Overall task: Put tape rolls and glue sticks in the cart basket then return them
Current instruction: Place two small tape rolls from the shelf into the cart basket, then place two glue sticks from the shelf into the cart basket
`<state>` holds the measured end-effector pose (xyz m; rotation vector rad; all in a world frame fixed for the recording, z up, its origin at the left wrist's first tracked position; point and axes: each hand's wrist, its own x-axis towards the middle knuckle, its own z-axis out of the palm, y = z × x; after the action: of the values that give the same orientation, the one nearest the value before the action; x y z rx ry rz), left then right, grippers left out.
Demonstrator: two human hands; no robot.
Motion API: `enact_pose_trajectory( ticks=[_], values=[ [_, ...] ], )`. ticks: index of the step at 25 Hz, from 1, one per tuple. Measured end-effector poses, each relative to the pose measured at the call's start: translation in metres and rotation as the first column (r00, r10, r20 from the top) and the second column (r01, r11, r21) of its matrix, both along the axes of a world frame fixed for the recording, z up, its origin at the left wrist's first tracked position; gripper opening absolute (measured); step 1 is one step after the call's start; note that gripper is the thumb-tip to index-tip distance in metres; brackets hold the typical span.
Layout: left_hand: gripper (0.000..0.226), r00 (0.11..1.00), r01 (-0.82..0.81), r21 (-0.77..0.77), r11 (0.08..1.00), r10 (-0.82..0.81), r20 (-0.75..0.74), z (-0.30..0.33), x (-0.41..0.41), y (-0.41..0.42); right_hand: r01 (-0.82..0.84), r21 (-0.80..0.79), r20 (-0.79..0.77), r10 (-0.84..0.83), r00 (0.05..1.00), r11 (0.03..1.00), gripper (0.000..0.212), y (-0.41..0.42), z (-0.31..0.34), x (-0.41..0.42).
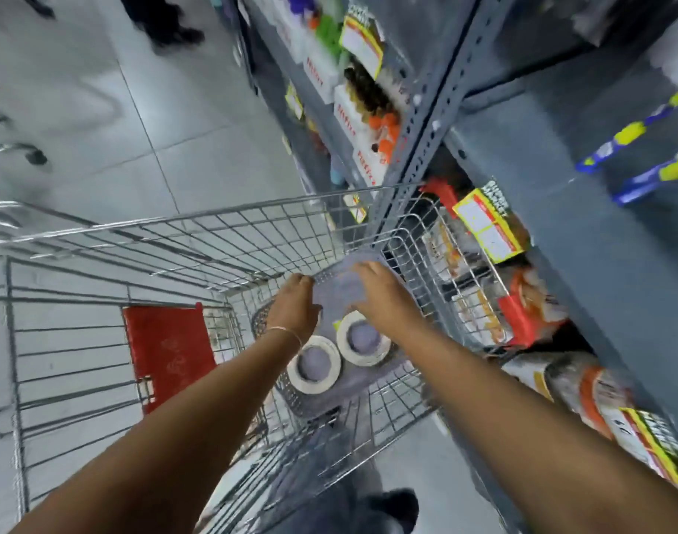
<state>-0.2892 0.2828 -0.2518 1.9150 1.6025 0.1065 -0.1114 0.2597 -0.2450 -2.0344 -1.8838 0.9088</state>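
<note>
A lilac perforated plastic basket (pixel 339 287) lies inside the wire shopping cart (pixel 222 233). Two white tape rolls rest in the basket side by side: one (pixel 314 370) near its close end, the other (pixel 364 341) just to the right. My left hand (pixel 297 306) reaches into the basket over its left side, fingers curled down; what they touch is hidden. My right hand (pixel 383 298) lies over the basket's right part, just beyond the right tape roll, fingers bent. No glue sticks can be made out in the blurred basket.
A grey metal shelf unit (pixel 426 121) stands close on the right of the cart, stocked with glue bottles with orange caps (pixel 385 129), yellow price tags and packaged goods. The cart's red child-seat flap (pixel 168 352) is on the left. Someone's feet (pixel 168 28) stand on the tiled floor ahead.
</note>
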Motion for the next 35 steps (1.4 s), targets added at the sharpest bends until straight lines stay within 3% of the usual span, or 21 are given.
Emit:
enact_pose_trajectory(
  ticks=[6,9,13,17,21,27,31,35],
  values=[
    [0.040,0.953,0.213,0.225,0.951,-0.253,0.168,0.135,0.130,-0.019,0.101,0.231,0.044,-0.114,0.992,0.968,0.059,-0.074,0.123,0.088],
    [0.025,0.864,0.387,0.373,0.844,-0.473,0.174,0.184,0.200,-0.045,0.202,0.302,0.090,-0.239,0.967,0.932,0.048,-0.122,0.170,0.136],
    [0.038,0.758,0.544,0.326,0.773,-0.620,0.203,0.222,0.277,-0.101,0.341,0.393,0.097,-0.407,0.908,0.854,0.032,-0.202,0.221,0.184],
    [0.022,0.665,0.694,0.237,0.679,-0.732,0.151,0.240,0.334,-0.181,0.523,0.472,0.115,-0.638,0.761,0.710,0.024,-0.288,0.233,0.240],
    [0.028,0.601,0.786,0.119,0.606,-0.795,0.078,0.237,0.367,-0.240,0.753,0.269,0.170,-0.799,0.577,0.601,0.028,-0.333,0.222,0.285],
    [0.015,0.597,0.800,0.152,0.580,-0.796,-0.102,0.229,0.377,-0.256,0.728,0.208,0.263,-0.755,0.601,0.653,0.027,-0.317,0.211,0.300],
    [0.015,0.669,0.742,0.131,0.658,-0.739,-0.080,0.227,0.359,-0.245,0.735,0.237,0.350,-0.761,0.546,0.636,0.018,-0.314,0.210,0.302],
    [0.004,0.783,0.607,0.109,0.787,-0.616,0.088,0.232,0.331,-0.218,0.828,0.150,0.248,-0.832,0.497,0.540,0.022,-0.309,0.216,0.299]
  ],
)
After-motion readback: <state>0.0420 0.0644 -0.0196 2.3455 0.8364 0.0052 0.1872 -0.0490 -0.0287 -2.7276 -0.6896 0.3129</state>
